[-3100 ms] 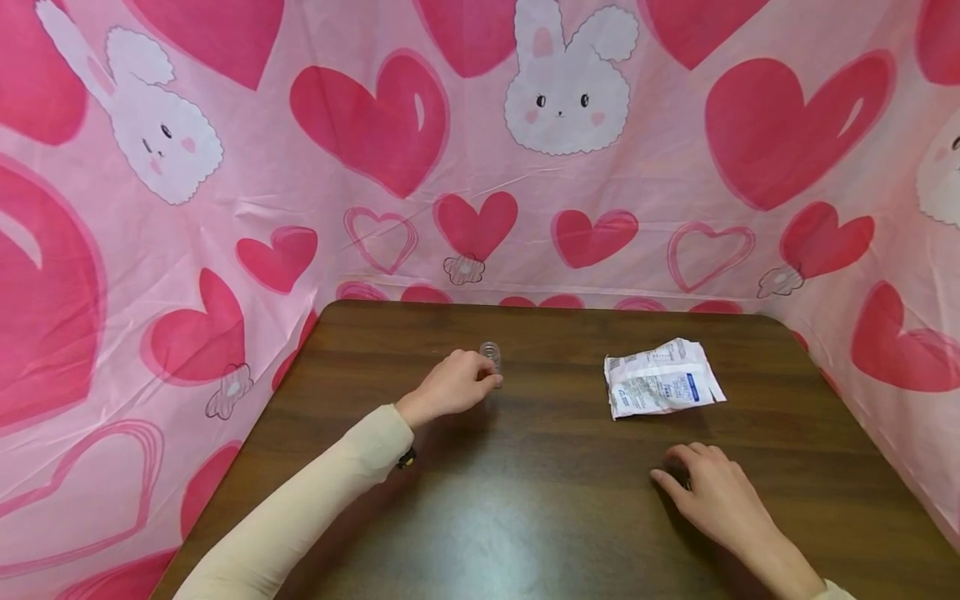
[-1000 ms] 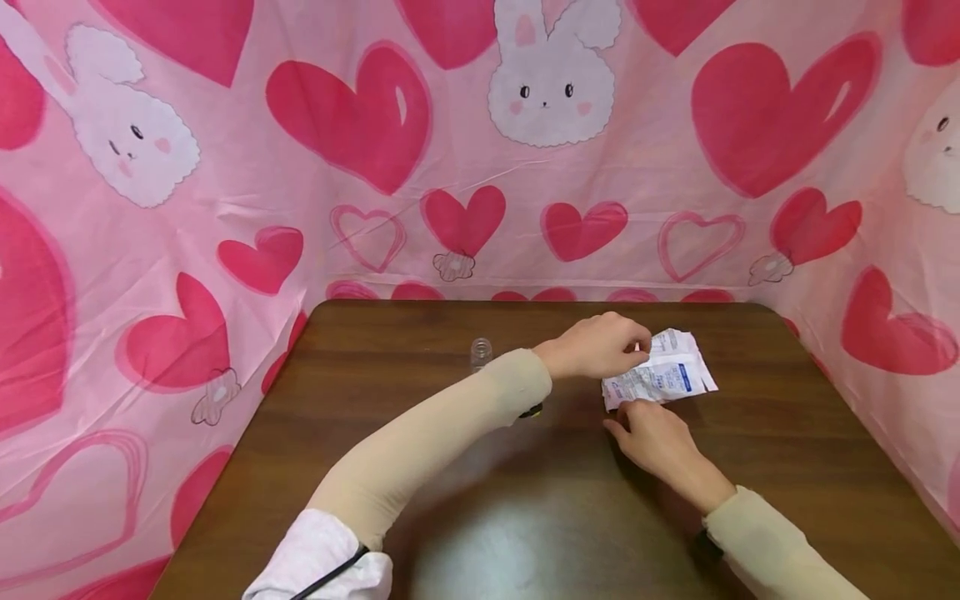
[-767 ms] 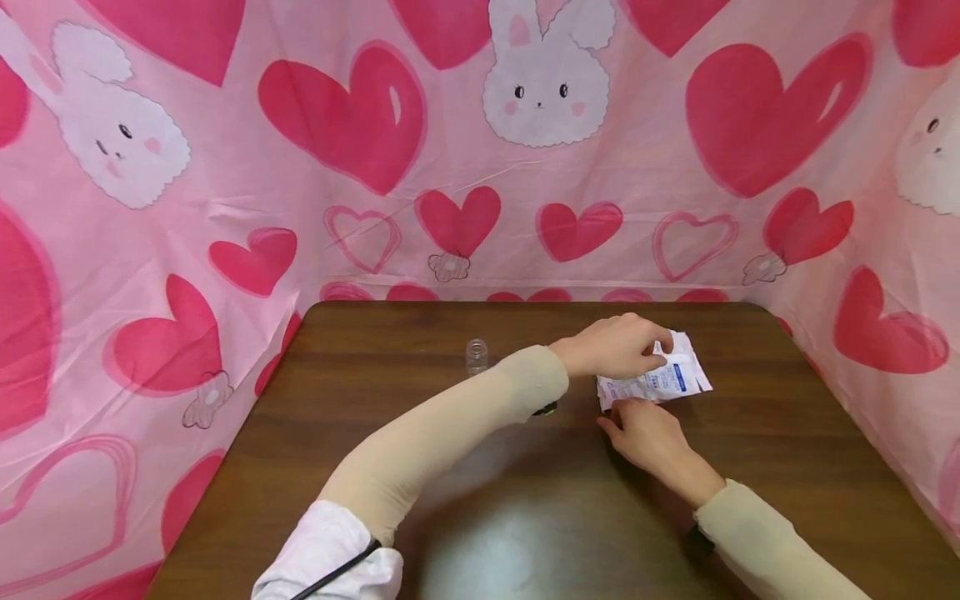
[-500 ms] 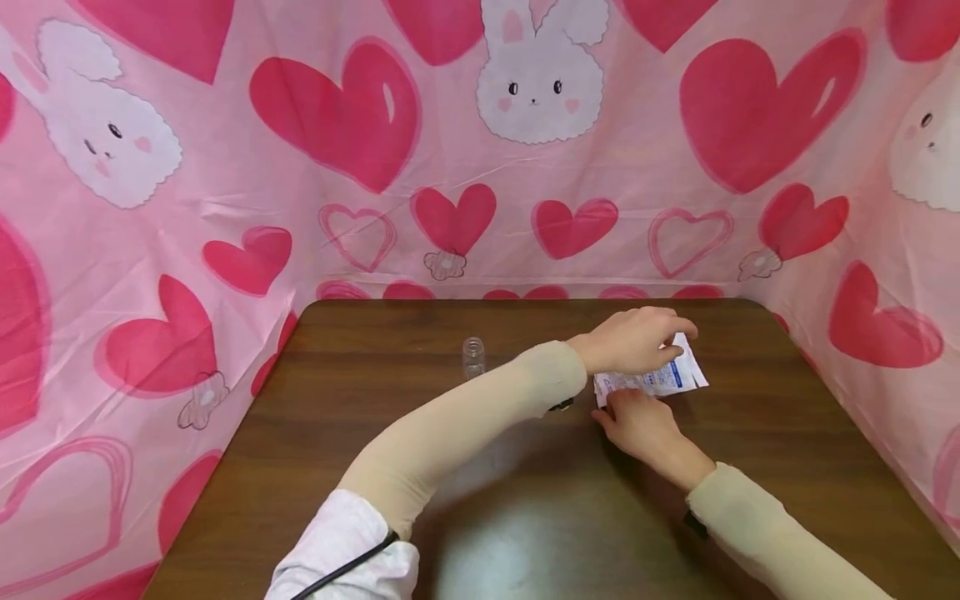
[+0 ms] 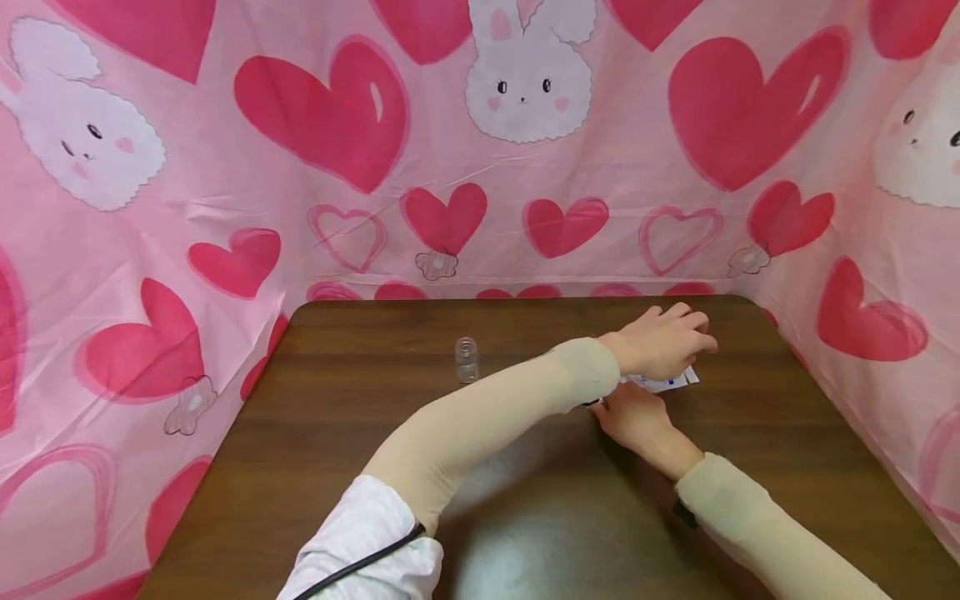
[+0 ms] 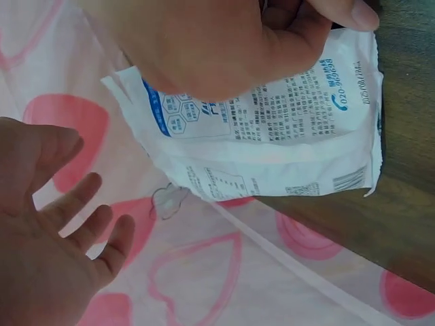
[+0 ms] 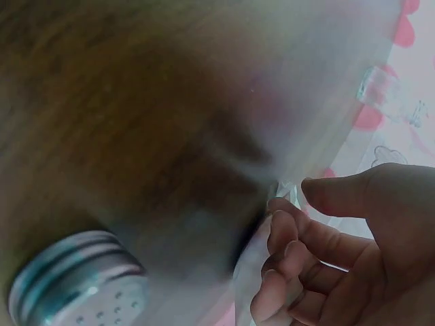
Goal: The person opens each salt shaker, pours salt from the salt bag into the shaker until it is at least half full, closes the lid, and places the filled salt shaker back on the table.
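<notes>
My left hand point(image 5: 663, 340) reaches over a white printed packet point(image 5: 663, 383). Its fingers are spread and hold nothing; in the left wrist view this hand point(image 6: 61, 224) is beside the packet point(image 6: 292, 156). At the packet's near left corner is my right hand point(image 5: 636, 425); from the left wrist it point(image 6: 224, 41) covers part of the print. The right wrist view shows its fingers point(image 7: 289, 251) curled at the packet edge, but whether they pinch it is unclear. A perforated metal lid point(image 7: 85, 288), blurred, appears there; I cannot make it out in the head view.
A small clear jar point(image 5: 467, 362) with a threaded neck stands uncapped on the brown wooden table point(image 5: 360, 400), left of the packet. My left forearm point(image 5: 495, 417) stretches across the table in front of it. Pink heart-patterned cloth point(image 5: 442, 125) borders the back and sides.
My left hand has left the clear jar and moved right, across the packet to its far right side, fingers spreading. My right hand has moved up to the packet's near left corner and stayed there.
</notes>
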`<action>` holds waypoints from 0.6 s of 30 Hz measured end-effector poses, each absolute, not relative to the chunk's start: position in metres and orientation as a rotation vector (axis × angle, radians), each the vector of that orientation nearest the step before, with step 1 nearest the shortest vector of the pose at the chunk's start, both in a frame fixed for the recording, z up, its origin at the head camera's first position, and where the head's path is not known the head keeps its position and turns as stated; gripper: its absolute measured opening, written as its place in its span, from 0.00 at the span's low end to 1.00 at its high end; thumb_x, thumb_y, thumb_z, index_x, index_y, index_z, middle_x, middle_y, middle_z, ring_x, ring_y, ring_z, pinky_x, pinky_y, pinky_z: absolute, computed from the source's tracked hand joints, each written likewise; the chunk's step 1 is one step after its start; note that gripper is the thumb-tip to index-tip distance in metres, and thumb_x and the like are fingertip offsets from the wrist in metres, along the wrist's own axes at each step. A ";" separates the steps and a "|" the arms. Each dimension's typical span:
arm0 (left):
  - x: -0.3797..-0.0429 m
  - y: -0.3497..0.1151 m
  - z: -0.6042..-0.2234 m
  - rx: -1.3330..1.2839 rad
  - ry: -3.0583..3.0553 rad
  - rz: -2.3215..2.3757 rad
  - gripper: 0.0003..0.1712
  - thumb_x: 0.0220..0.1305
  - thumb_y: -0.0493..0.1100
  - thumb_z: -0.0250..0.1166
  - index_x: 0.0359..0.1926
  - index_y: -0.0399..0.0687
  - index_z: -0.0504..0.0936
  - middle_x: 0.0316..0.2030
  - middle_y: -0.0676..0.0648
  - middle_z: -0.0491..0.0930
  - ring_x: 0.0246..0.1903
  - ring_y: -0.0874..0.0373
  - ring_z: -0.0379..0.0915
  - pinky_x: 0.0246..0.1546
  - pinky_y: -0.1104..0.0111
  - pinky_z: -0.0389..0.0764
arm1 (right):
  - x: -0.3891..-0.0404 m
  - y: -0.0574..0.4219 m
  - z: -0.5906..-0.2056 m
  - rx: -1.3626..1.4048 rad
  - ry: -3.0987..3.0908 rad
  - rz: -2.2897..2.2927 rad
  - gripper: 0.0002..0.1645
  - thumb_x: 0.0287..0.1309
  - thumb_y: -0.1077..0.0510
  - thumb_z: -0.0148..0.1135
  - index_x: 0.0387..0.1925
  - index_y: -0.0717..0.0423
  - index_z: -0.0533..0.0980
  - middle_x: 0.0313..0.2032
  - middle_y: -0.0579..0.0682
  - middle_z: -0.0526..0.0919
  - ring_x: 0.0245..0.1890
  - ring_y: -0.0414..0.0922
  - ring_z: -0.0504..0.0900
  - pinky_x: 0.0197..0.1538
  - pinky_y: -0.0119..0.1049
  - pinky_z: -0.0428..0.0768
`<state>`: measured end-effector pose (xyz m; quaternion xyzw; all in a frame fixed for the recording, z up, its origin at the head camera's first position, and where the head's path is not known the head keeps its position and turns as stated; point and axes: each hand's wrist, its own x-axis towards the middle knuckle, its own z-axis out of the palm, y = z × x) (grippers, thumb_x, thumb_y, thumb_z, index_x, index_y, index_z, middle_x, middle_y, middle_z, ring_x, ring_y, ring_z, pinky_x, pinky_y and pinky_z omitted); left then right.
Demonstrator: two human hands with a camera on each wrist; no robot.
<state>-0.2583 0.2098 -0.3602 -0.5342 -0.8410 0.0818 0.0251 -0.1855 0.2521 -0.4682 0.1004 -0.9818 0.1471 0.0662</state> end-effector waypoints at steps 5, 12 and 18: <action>-0.253 0.216 -0.362 -1.615 -2.592 0.463 0.26 0.84 0.52 0.49 0.76 0.81 0.68 0.75 0.60 0.58 0.72 0.59 0.49 0.63 0.66 0.60 | -0.189 0.253 -0.467 0.259 -2.976 0.449 0.09 0.60 0.60 0.68 0.35 0.64 0.80 0.27 0.57 0.81 0.28 0.57 0.83 0.28 0.52 0.82; -0.254 0.222 -0.367 -1.616 -2.605 0.578 0.26 0.84 0.52 0.49 0.76 0.84 0.68 0.77 0.59 0.52 0.75 0.57 0.43 0.67 0.64 0.55 | -0.195 0.252 -0.466 0.270 -3.000 0.454 0.09 0.63 0.59 0.66 0.36 0.64 0.80 0.30 0.57 0.81 0.31 0.56 0.83 0.30 0.50 0.82; -0.259 0.224 -0.370 -1.622 -2.594 0.585 0.25 0.84 0.51 0.49 0.74 0.84 0.70 0.78 0.59 0.53 0.76 0.56 0.41 0.72 0.60 0.54 | -0.196 0.249 -0.464 0.188 -3.029 0.486 0.13 0.62 0.56 0.70 0.38 0.64 0.81 0.31 0.58 0.82 0.31 0.57 0.84 0.31 0.54 0.84</action>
